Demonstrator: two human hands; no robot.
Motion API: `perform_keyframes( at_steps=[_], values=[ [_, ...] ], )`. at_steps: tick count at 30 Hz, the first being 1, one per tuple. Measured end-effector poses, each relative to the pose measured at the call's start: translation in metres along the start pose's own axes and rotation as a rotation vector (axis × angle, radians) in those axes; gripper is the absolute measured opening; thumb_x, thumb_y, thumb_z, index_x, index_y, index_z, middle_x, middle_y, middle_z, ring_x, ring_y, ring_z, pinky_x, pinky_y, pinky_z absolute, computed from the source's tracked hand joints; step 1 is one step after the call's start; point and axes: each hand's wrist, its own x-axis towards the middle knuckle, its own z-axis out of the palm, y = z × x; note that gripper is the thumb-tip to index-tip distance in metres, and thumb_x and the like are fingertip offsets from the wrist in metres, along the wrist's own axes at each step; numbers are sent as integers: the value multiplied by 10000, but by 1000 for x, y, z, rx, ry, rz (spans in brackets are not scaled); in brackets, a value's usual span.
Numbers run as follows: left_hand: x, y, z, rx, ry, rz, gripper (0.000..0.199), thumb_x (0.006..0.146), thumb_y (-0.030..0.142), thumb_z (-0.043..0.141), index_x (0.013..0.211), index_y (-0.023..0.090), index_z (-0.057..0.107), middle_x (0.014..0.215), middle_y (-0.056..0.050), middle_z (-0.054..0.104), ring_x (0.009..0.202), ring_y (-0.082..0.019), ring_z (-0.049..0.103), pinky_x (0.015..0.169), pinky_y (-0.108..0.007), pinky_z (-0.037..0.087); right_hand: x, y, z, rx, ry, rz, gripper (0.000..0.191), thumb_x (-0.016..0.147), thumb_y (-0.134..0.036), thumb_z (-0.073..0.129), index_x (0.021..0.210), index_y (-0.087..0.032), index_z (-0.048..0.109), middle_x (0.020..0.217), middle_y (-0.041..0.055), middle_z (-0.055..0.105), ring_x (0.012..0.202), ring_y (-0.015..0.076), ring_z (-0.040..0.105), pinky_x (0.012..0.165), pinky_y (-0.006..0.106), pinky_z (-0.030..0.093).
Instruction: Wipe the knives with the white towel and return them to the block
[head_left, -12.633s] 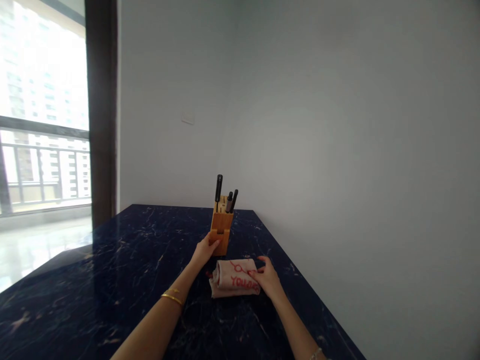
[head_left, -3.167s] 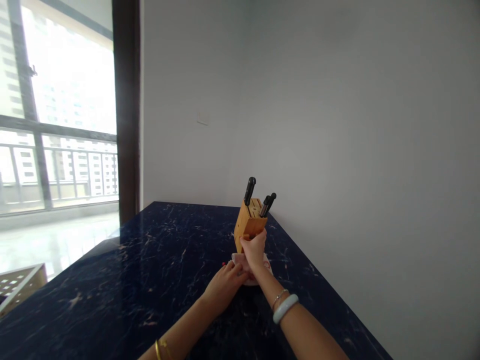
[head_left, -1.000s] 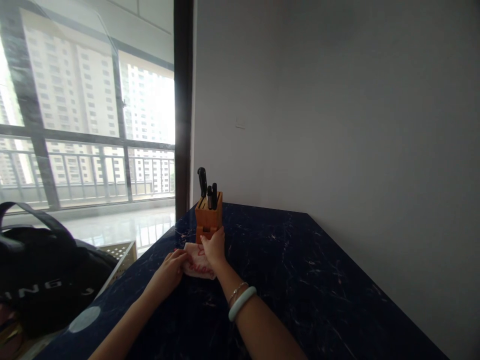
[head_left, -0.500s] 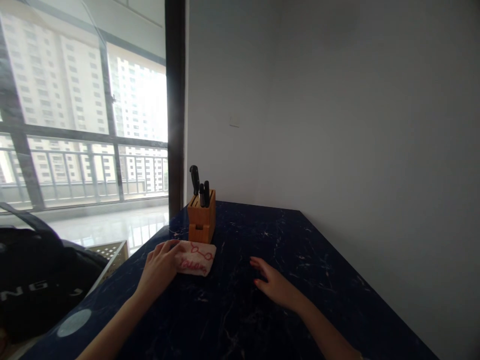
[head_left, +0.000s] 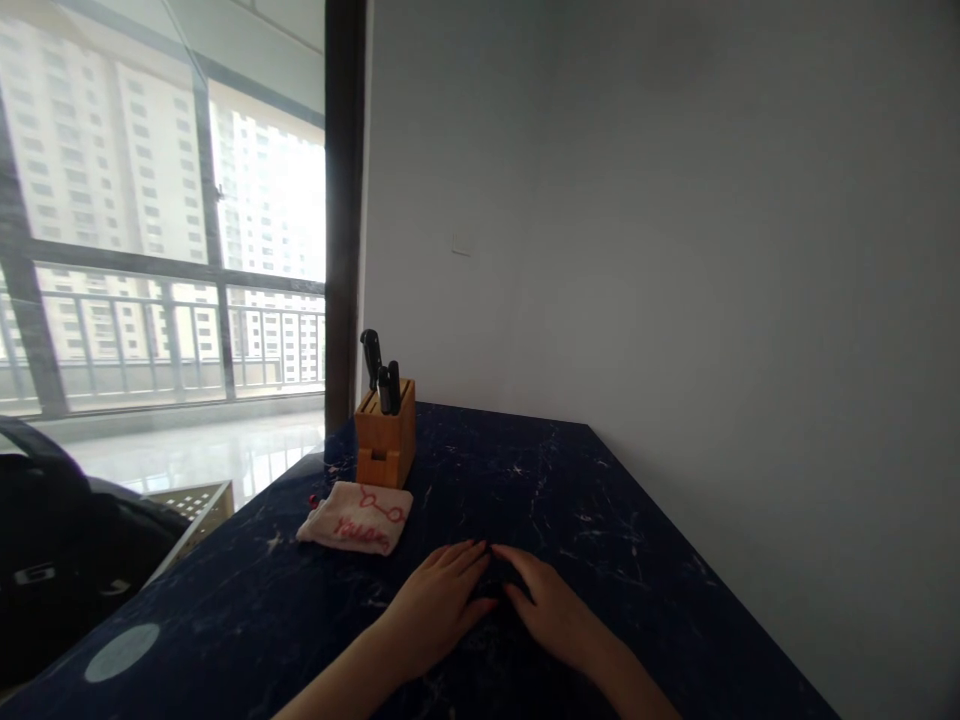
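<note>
My left hand (head_left: pixel 442 600) rests over the dark blue marbled table (head_left: pixel 510 470) near its middle, thumb apart from the fingers, holding nothing. Facing it from the right is my right hand (head_left: pixel 546 605), also empty, its thumb spread from the fingers. The fingertips of both hands nearly meet; whether they touch is unclear. A folded pink cloth (head_left: pixel 358 518) with red markings lies to the left, beyond my left hand. Right behind the cloth stands a wooden knife block (head_left: pixel 385 440) with black-handled knives (head_left: pixel 371 358) in it.
A small red item (head_left: pixel 313 500) is by the cloth's left edge. A pale round patch (head_left: pixel 121 653) marks the table's near left. Beyond the left edge are a black bag (head_left: pixel 67 560) and a perforated crate (head_left: pixel 196 510). A wall borders the right side.
My left hand has let go of the pink cloth and moved right, close to my right hand. The red item beside the cloth has come into view. The whole view has shifted slightly.
</note>
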Motion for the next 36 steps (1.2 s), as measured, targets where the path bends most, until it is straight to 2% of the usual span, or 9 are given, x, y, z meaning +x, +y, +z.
perform_keyframes(
  at_steps=[4,7,13,20,26,36],
  values=[
    [-5,-1,10,-16,-28,20,504,865,463,300,1320,246,293,1357,-64,374,1239,-214,335,1016,-420,294,3,6,1,-22,57,-8,410,782,-197,415,1176,-261,508,1184,28,537,1106,165,472,970,341,326],
    [-10,-8,13,-34,-40,19,504,868,451,307,1326,241,281,1357,-58,374,1239,-208,335,1024,-428,293,3,10,4,-31,55,20,438,797,-215,409,1233,-237,450,1204,40,521,1123,162,458,976,330,318],
    [-9,-13,11,-22,87,18,409,888,357,315,1288,275,345,1306,-16,451,1194,-171,403,1020,-404,324,1,6,4,-112,-58,61,503,834,-300,404,1309,-148,333,1272,76,456,1171,161,406,1005,310,280],
    [-10,-17,19,35,99,23,419,886,357,321,1295,270,332,1311,-5,444,1195,-165,404,1011,-397,344,-2,-2,9,-156,-99,-1,475,855,-307,390,1309,-183,329,1335,49,374,1226,153,321,1031,299,243],
    [-11,-21,24,40,126,67,438,878,338,353,1308,265,308,1311,-25,442,1184,-178,418,988,-392,373,-3,0,19,-168,-110,-57,491,853,-283,391,1326,-202,286,1375,57,300,1271,168,224,1048,345,208],
    [-10,-22,26,24,102,67,437,879,346,348,1306,263,311,1314,-28,439,1192,-178,408,994,-405,363,-4,-3,18,-187,-124,-66,486,845,-266,401,1313,-173,310,1357,70,330,1268,160,230,1048,343,210]
  ],
)
